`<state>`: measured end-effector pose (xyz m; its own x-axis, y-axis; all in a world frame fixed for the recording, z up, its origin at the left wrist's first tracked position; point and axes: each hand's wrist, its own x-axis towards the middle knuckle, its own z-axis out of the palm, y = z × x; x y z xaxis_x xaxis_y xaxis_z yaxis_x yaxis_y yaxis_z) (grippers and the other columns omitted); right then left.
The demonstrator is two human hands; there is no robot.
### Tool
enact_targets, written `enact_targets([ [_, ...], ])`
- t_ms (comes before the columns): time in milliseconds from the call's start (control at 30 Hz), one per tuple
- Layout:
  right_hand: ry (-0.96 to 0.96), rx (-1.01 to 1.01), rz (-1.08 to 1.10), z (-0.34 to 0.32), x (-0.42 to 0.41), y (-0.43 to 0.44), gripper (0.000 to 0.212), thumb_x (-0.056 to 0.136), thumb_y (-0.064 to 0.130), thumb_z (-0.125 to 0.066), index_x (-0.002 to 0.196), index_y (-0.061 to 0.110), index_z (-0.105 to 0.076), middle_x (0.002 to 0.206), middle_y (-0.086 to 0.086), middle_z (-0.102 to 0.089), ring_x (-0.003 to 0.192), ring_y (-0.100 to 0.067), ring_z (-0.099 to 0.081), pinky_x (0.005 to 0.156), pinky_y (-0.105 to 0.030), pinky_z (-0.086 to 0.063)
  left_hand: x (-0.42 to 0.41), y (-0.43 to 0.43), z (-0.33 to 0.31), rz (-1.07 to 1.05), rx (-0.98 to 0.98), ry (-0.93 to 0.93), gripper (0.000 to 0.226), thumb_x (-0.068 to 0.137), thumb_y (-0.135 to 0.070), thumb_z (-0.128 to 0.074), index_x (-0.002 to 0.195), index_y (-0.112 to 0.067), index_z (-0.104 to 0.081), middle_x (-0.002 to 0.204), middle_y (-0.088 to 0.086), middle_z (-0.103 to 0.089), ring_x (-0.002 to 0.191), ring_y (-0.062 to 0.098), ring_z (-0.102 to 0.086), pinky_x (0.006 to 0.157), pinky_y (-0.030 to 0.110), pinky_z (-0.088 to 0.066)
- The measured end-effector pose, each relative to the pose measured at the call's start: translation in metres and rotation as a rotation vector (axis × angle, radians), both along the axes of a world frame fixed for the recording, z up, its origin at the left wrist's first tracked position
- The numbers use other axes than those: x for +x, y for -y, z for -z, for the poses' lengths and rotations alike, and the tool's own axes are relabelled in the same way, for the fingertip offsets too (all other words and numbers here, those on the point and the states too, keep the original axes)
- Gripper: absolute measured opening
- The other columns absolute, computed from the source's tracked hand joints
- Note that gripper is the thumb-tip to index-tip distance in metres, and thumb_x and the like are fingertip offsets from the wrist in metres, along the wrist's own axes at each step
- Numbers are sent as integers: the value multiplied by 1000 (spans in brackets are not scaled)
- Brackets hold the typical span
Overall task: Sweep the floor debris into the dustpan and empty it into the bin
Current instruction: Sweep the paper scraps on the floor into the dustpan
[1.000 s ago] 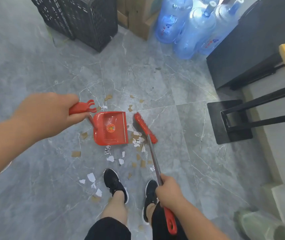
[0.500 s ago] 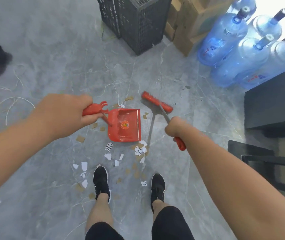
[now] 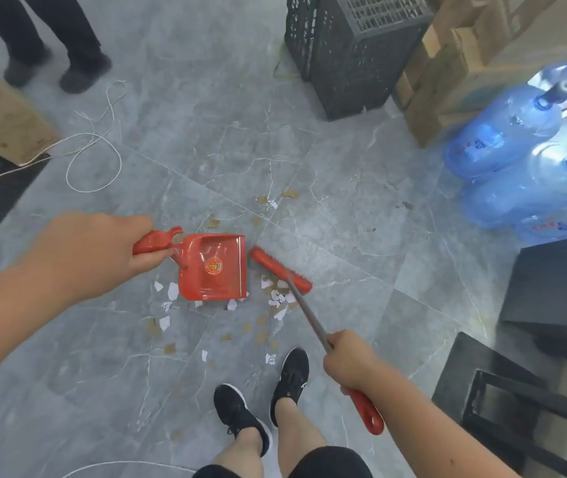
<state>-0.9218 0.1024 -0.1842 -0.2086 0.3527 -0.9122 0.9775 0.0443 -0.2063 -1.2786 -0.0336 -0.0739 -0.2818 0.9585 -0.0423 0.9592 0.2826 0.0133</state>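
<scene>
A red dustpan rests on the grey tiled floor, its mouth facing right. My left hand grips its red handle. Just right of the pan's mouth lies the red broom head, angled, with a heap of paper and cardboard scraps under and beside it. My right hand holds the broom's metal shaft above its red grip. More white and brown scraps lie scattered below the pan, toward my black shoes. No bin is clearly in view.
A dark plastic crate and cardboard boxes stand at the back. Blue water bottles crowd the right, with black furniture below them. Another person's legs stand top left, near a white cord looping on the floor.
The broom head has come from beyond the dustpan to its right side, against the scrap heap. My right hand has drawn back toward me. The dustpan stays in my left hand.
</scene>
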Motion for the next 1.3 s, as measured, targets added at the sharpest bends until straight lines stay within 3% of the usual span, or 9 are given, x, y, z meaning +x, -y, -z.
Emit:
enact_targets([
  [200,-43,199,-82,-1,-54,-30,27,81,6,-46,106,3,-57,81,-12,-61,53,-29,-64,48,-34,-56,-10,61,10,-155,11,-18,66,81,-80,-39,61,-18,-49,43,0,-51,37,29,-56,44,24,-37],
  [333,2,345,-189,36,-146,-61,27,89,8,-50,114,-2,-52,86,-14,-67,78,-35,-73,63,-38,-59,0,83,26,-240,-32,19,58,85,-76,-46,64,-23,-42,47,-13,-31,44,24,-40,46,23,-26],
  [500,84,365,-270,87,-213,-74,27,90,5,-40,110,-12,-44,59,-20,-70,44,-31,-65,44,-32,-51,6,95,60,-348,-119,65,44,91,-68,-49,78,-30,-34,60,-8,-38,66,25,-47,53,32,-27],
  [633,58,367,-247,119,-197,-38,24,84,4,-48,106,-5,-47,76,-17,-67,59,-32,-71,58,-39,-61,6,120,70,-414,-48,127,44,91,-69,-52,78,-31,-33,65,-6,-47,67,28,-56,58,33,-32],
  [800,46,194,-361,89,-110,46,41,84,3,-46,124,2,-52,83,-13,-61,47,-22,-61,37,-26,-47,12,170,61,-336,76,110,49,83,-67,-54,66,-22,-45,42,-1,-46,37,31,-57,45,23,-27],
  [933,33,92,-395,43,-53,110,50,83,3,-45,132,10,-53,81,-6,-58,51,-17,-55,42,-28,-49,18,215,47,-404,83,110,50,80,-69,-58,64,-23,-46,46,-1,-58,38,30,-60,45,23,-30],
  [1033,10,86,-326,17,-34,128,60,74,1,-39,126,17,-63,75,-5,-56,50,-19,-50,42,-29,-49,20,240,36,-494,50,112,53,80,-73,-45,65,-23,-54,49,-2,-61,42,30,-63,44,24,-33],
  [1167,-28,147,-306,-5,-49,121,53,71,1,-40,117,13,-65,69,-7,-57,50,-21,-49,45,-30,-47,20,265,21,-613,18,191,47,85,-70,-60,67,-30,-41,52,-6,-50,56,32,-68,50,29,-37],
  [1300,-95,295,-461,19,-139,90,40,78,3,-49,116,10,-61,75,-5,-60,57,-19,-57,45,-31,-48,24,284,14,-633,23,130,47,80,-74,-41,63,-30,-39,43,-11,-38,35,23,-53,42,19,-25],
])
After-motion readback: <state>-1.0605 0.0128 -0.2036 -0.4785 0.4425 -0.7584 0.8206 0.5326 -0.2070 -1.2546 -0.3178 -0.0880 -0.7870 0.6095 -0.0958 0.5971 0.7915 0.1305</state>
